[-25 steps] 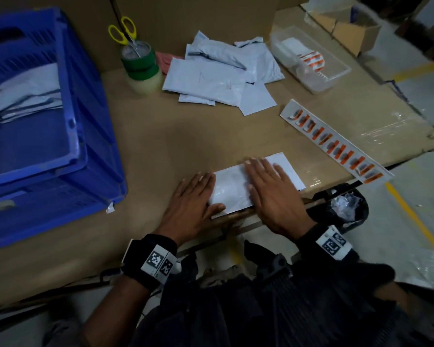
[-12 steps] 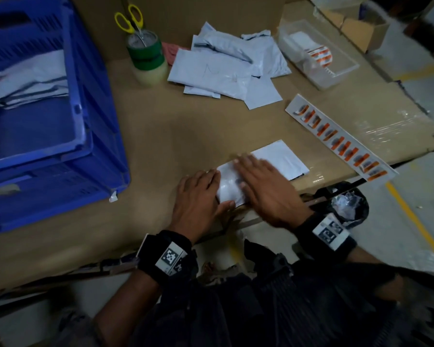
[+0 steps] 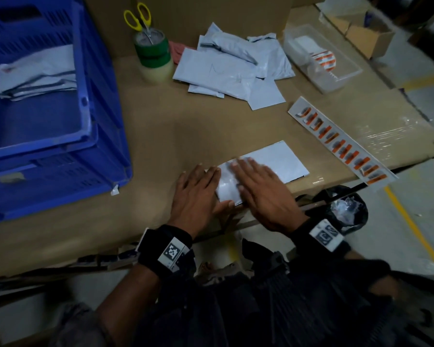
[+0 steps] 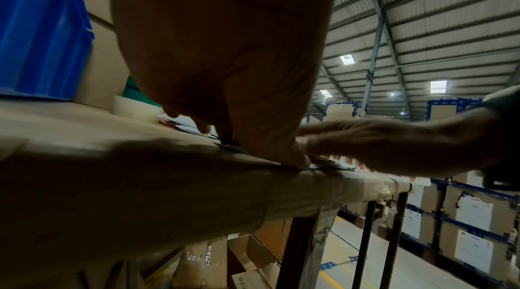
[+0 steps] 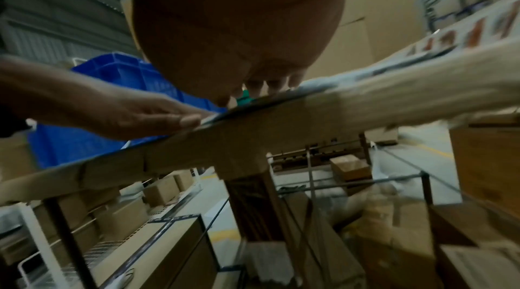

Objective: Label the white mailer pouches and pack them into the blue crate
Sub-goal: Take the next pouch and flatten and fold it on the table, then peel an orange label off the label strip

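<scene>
A white mailer pouch [image 3: 281, 160] lies flat near the table's front edge. My left hand [image 3: 198, 194] lies flat on its left end, fingers straight, thumb on the near edge. My right hand [image 3: 258, 189] presses flat on the middle of the pouch, fingers straight and blurred. A pile of white pouches [image 3: 236, 68] sits at the back of the table. The blue crate [image 3: 48, 108] stands at the left with folded pouches [image 3: 35, 73] inside. A strip of orange labels [image 3: 341, 140] lies to the right. In the left wrist view my left hand [image 4: 253, 138] touches the table edge.
A stack of tape rolls [image 3: 153, 56] holding yellow scissors [image 3: 139, 16] stands at the back. A clear plastic tray [image 3: 321, 56] with labels and an open cardboard box [image 3: 366, 28] are at the back right. A black bin bag [image 3: 346, 211] hangs below the table's edge.
My right hand has slid leftward over the pouch, uncovering its right half. The left hand has stayed on the pouch's left end.
</scene>
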The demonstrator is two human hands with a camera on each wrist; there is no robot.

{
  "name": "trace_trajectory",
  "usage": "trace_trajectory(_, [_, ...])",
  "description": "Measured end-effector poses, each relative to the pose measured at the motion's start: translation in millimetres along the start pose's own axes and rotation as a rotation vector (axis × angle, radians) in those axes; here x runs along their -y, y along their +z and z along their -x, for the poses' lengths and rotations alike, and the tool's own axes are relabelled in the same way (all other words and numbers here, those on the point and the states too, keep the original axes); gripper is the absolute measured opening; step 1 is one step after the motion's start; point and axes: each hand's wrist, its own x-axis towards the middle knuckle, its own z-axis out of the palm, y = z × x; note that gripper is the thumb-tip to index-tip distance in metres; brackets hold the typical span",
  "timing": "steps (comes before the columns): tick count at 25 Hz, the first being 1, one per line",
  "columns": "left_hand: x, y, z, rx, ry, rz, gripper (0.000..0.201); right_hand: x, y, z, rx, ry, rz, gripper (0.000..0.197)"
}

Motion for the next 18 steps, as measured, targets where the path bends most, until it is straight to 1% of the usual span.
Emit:
trace_trajectory(1, [0,-2,0,0.005,-0.002,0.002,0.101,2,5,-2,0.013,-0.048,0.028,0.057])
trace_trajectory(2, [0,-3,1,0.004,-0.002,0.009,0.104,-3,8,-4,0.019,-0.055,0.053,0.058])
trace_trajectory(3, [0,-3,1,0.001,-0.004,0.02,0.104,-12,9,-4,0.018,-0.023,0.063,0.061])
trace_trajectory(5, [0,-2,2,0.009,-0.017,0.035,0.095,-32,7,-1,0.003,0.057,0.065,0.069])
trace_trajectory(8, [-5,-5,3,0.038,-0.041,0.07,0.088,-45,-3,4,0.016,0.053,0.096,0.068])
trace_trajectory(9, [-6,-9,3,0.05,-0.048,0.08,0.088,-46,-8,6,-0.019,0.044,0.093,0.064])
trace_trajectory(10, [-7,-10,1,0.06,-0.051,0.083,0.088,-49,-15,9,-0.089,0.054,0.081,0.058])
trace_trajectory(12, [-9,-13,-3,0.048,-0.069,0.1,0.087,-67,-35,18,-0.303,0.108,0.012,0.042])
trace_trajectory(14, [-17,-18,-11,-0.05,-0.086,0.154,0.081,-99,-57,29,-0.501,0.159,-0.01,0.024])
trace_trajectory(15, [-24,-21,-16,-0.129,-0.083,0.203,0.075,-116,-66,32,-0.56,0.181,0.031,0.018])
trace_trajectory(16, [-34,-25,-24,-0.226,-0.063,0.247,0.066,-134,-75,33,-0.59,0.2,0.079,0.016])
trace_trajectory(18, [-57,-37,-44,-0.405,-0.002,0.273,0.043,-160,-87,28,-0.576,0.217,0.159,0.021])
